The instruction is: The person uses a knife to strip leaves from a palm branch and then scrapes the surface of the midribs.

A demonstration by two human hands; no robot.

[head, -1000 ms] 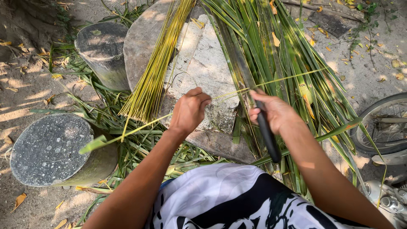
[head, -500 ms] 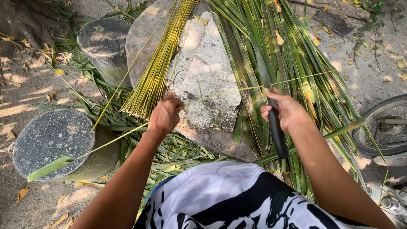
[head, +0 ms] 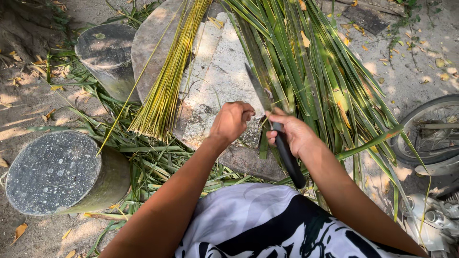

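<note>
My right hand (head: 292,134) grips a knife by its black handle (head: 288,157), the blade (head: 256,86) pointing up and away over the stone. My left hand (head: 232,122) is closed right beside it, fingers pinched at the base of the blade; I cannot make out what it pinches. A heap of long green palm leaflets (head: 306,67) lies under and beyond my right hand. A bundle of thin yellow-green leaf ribs (head: 165,91) lies on the flat stone slab (head: 220,81) to the left of my left hand.
Two round concrete cylinders stand at left, one near (head: 55,174), one farther back (head: 105,55). Green leaf scraps (head: 153,162) cover the ground between them and my lap. A bike wheel (head: 430,136) and engine parts (head: 430,220) sit at right on sandy ground.
My left hand, which had pulled a stripped rib out to the left, has come back next to the knife. The stripped green strip has dropped away. The knife has shifted slightly left.
</note>
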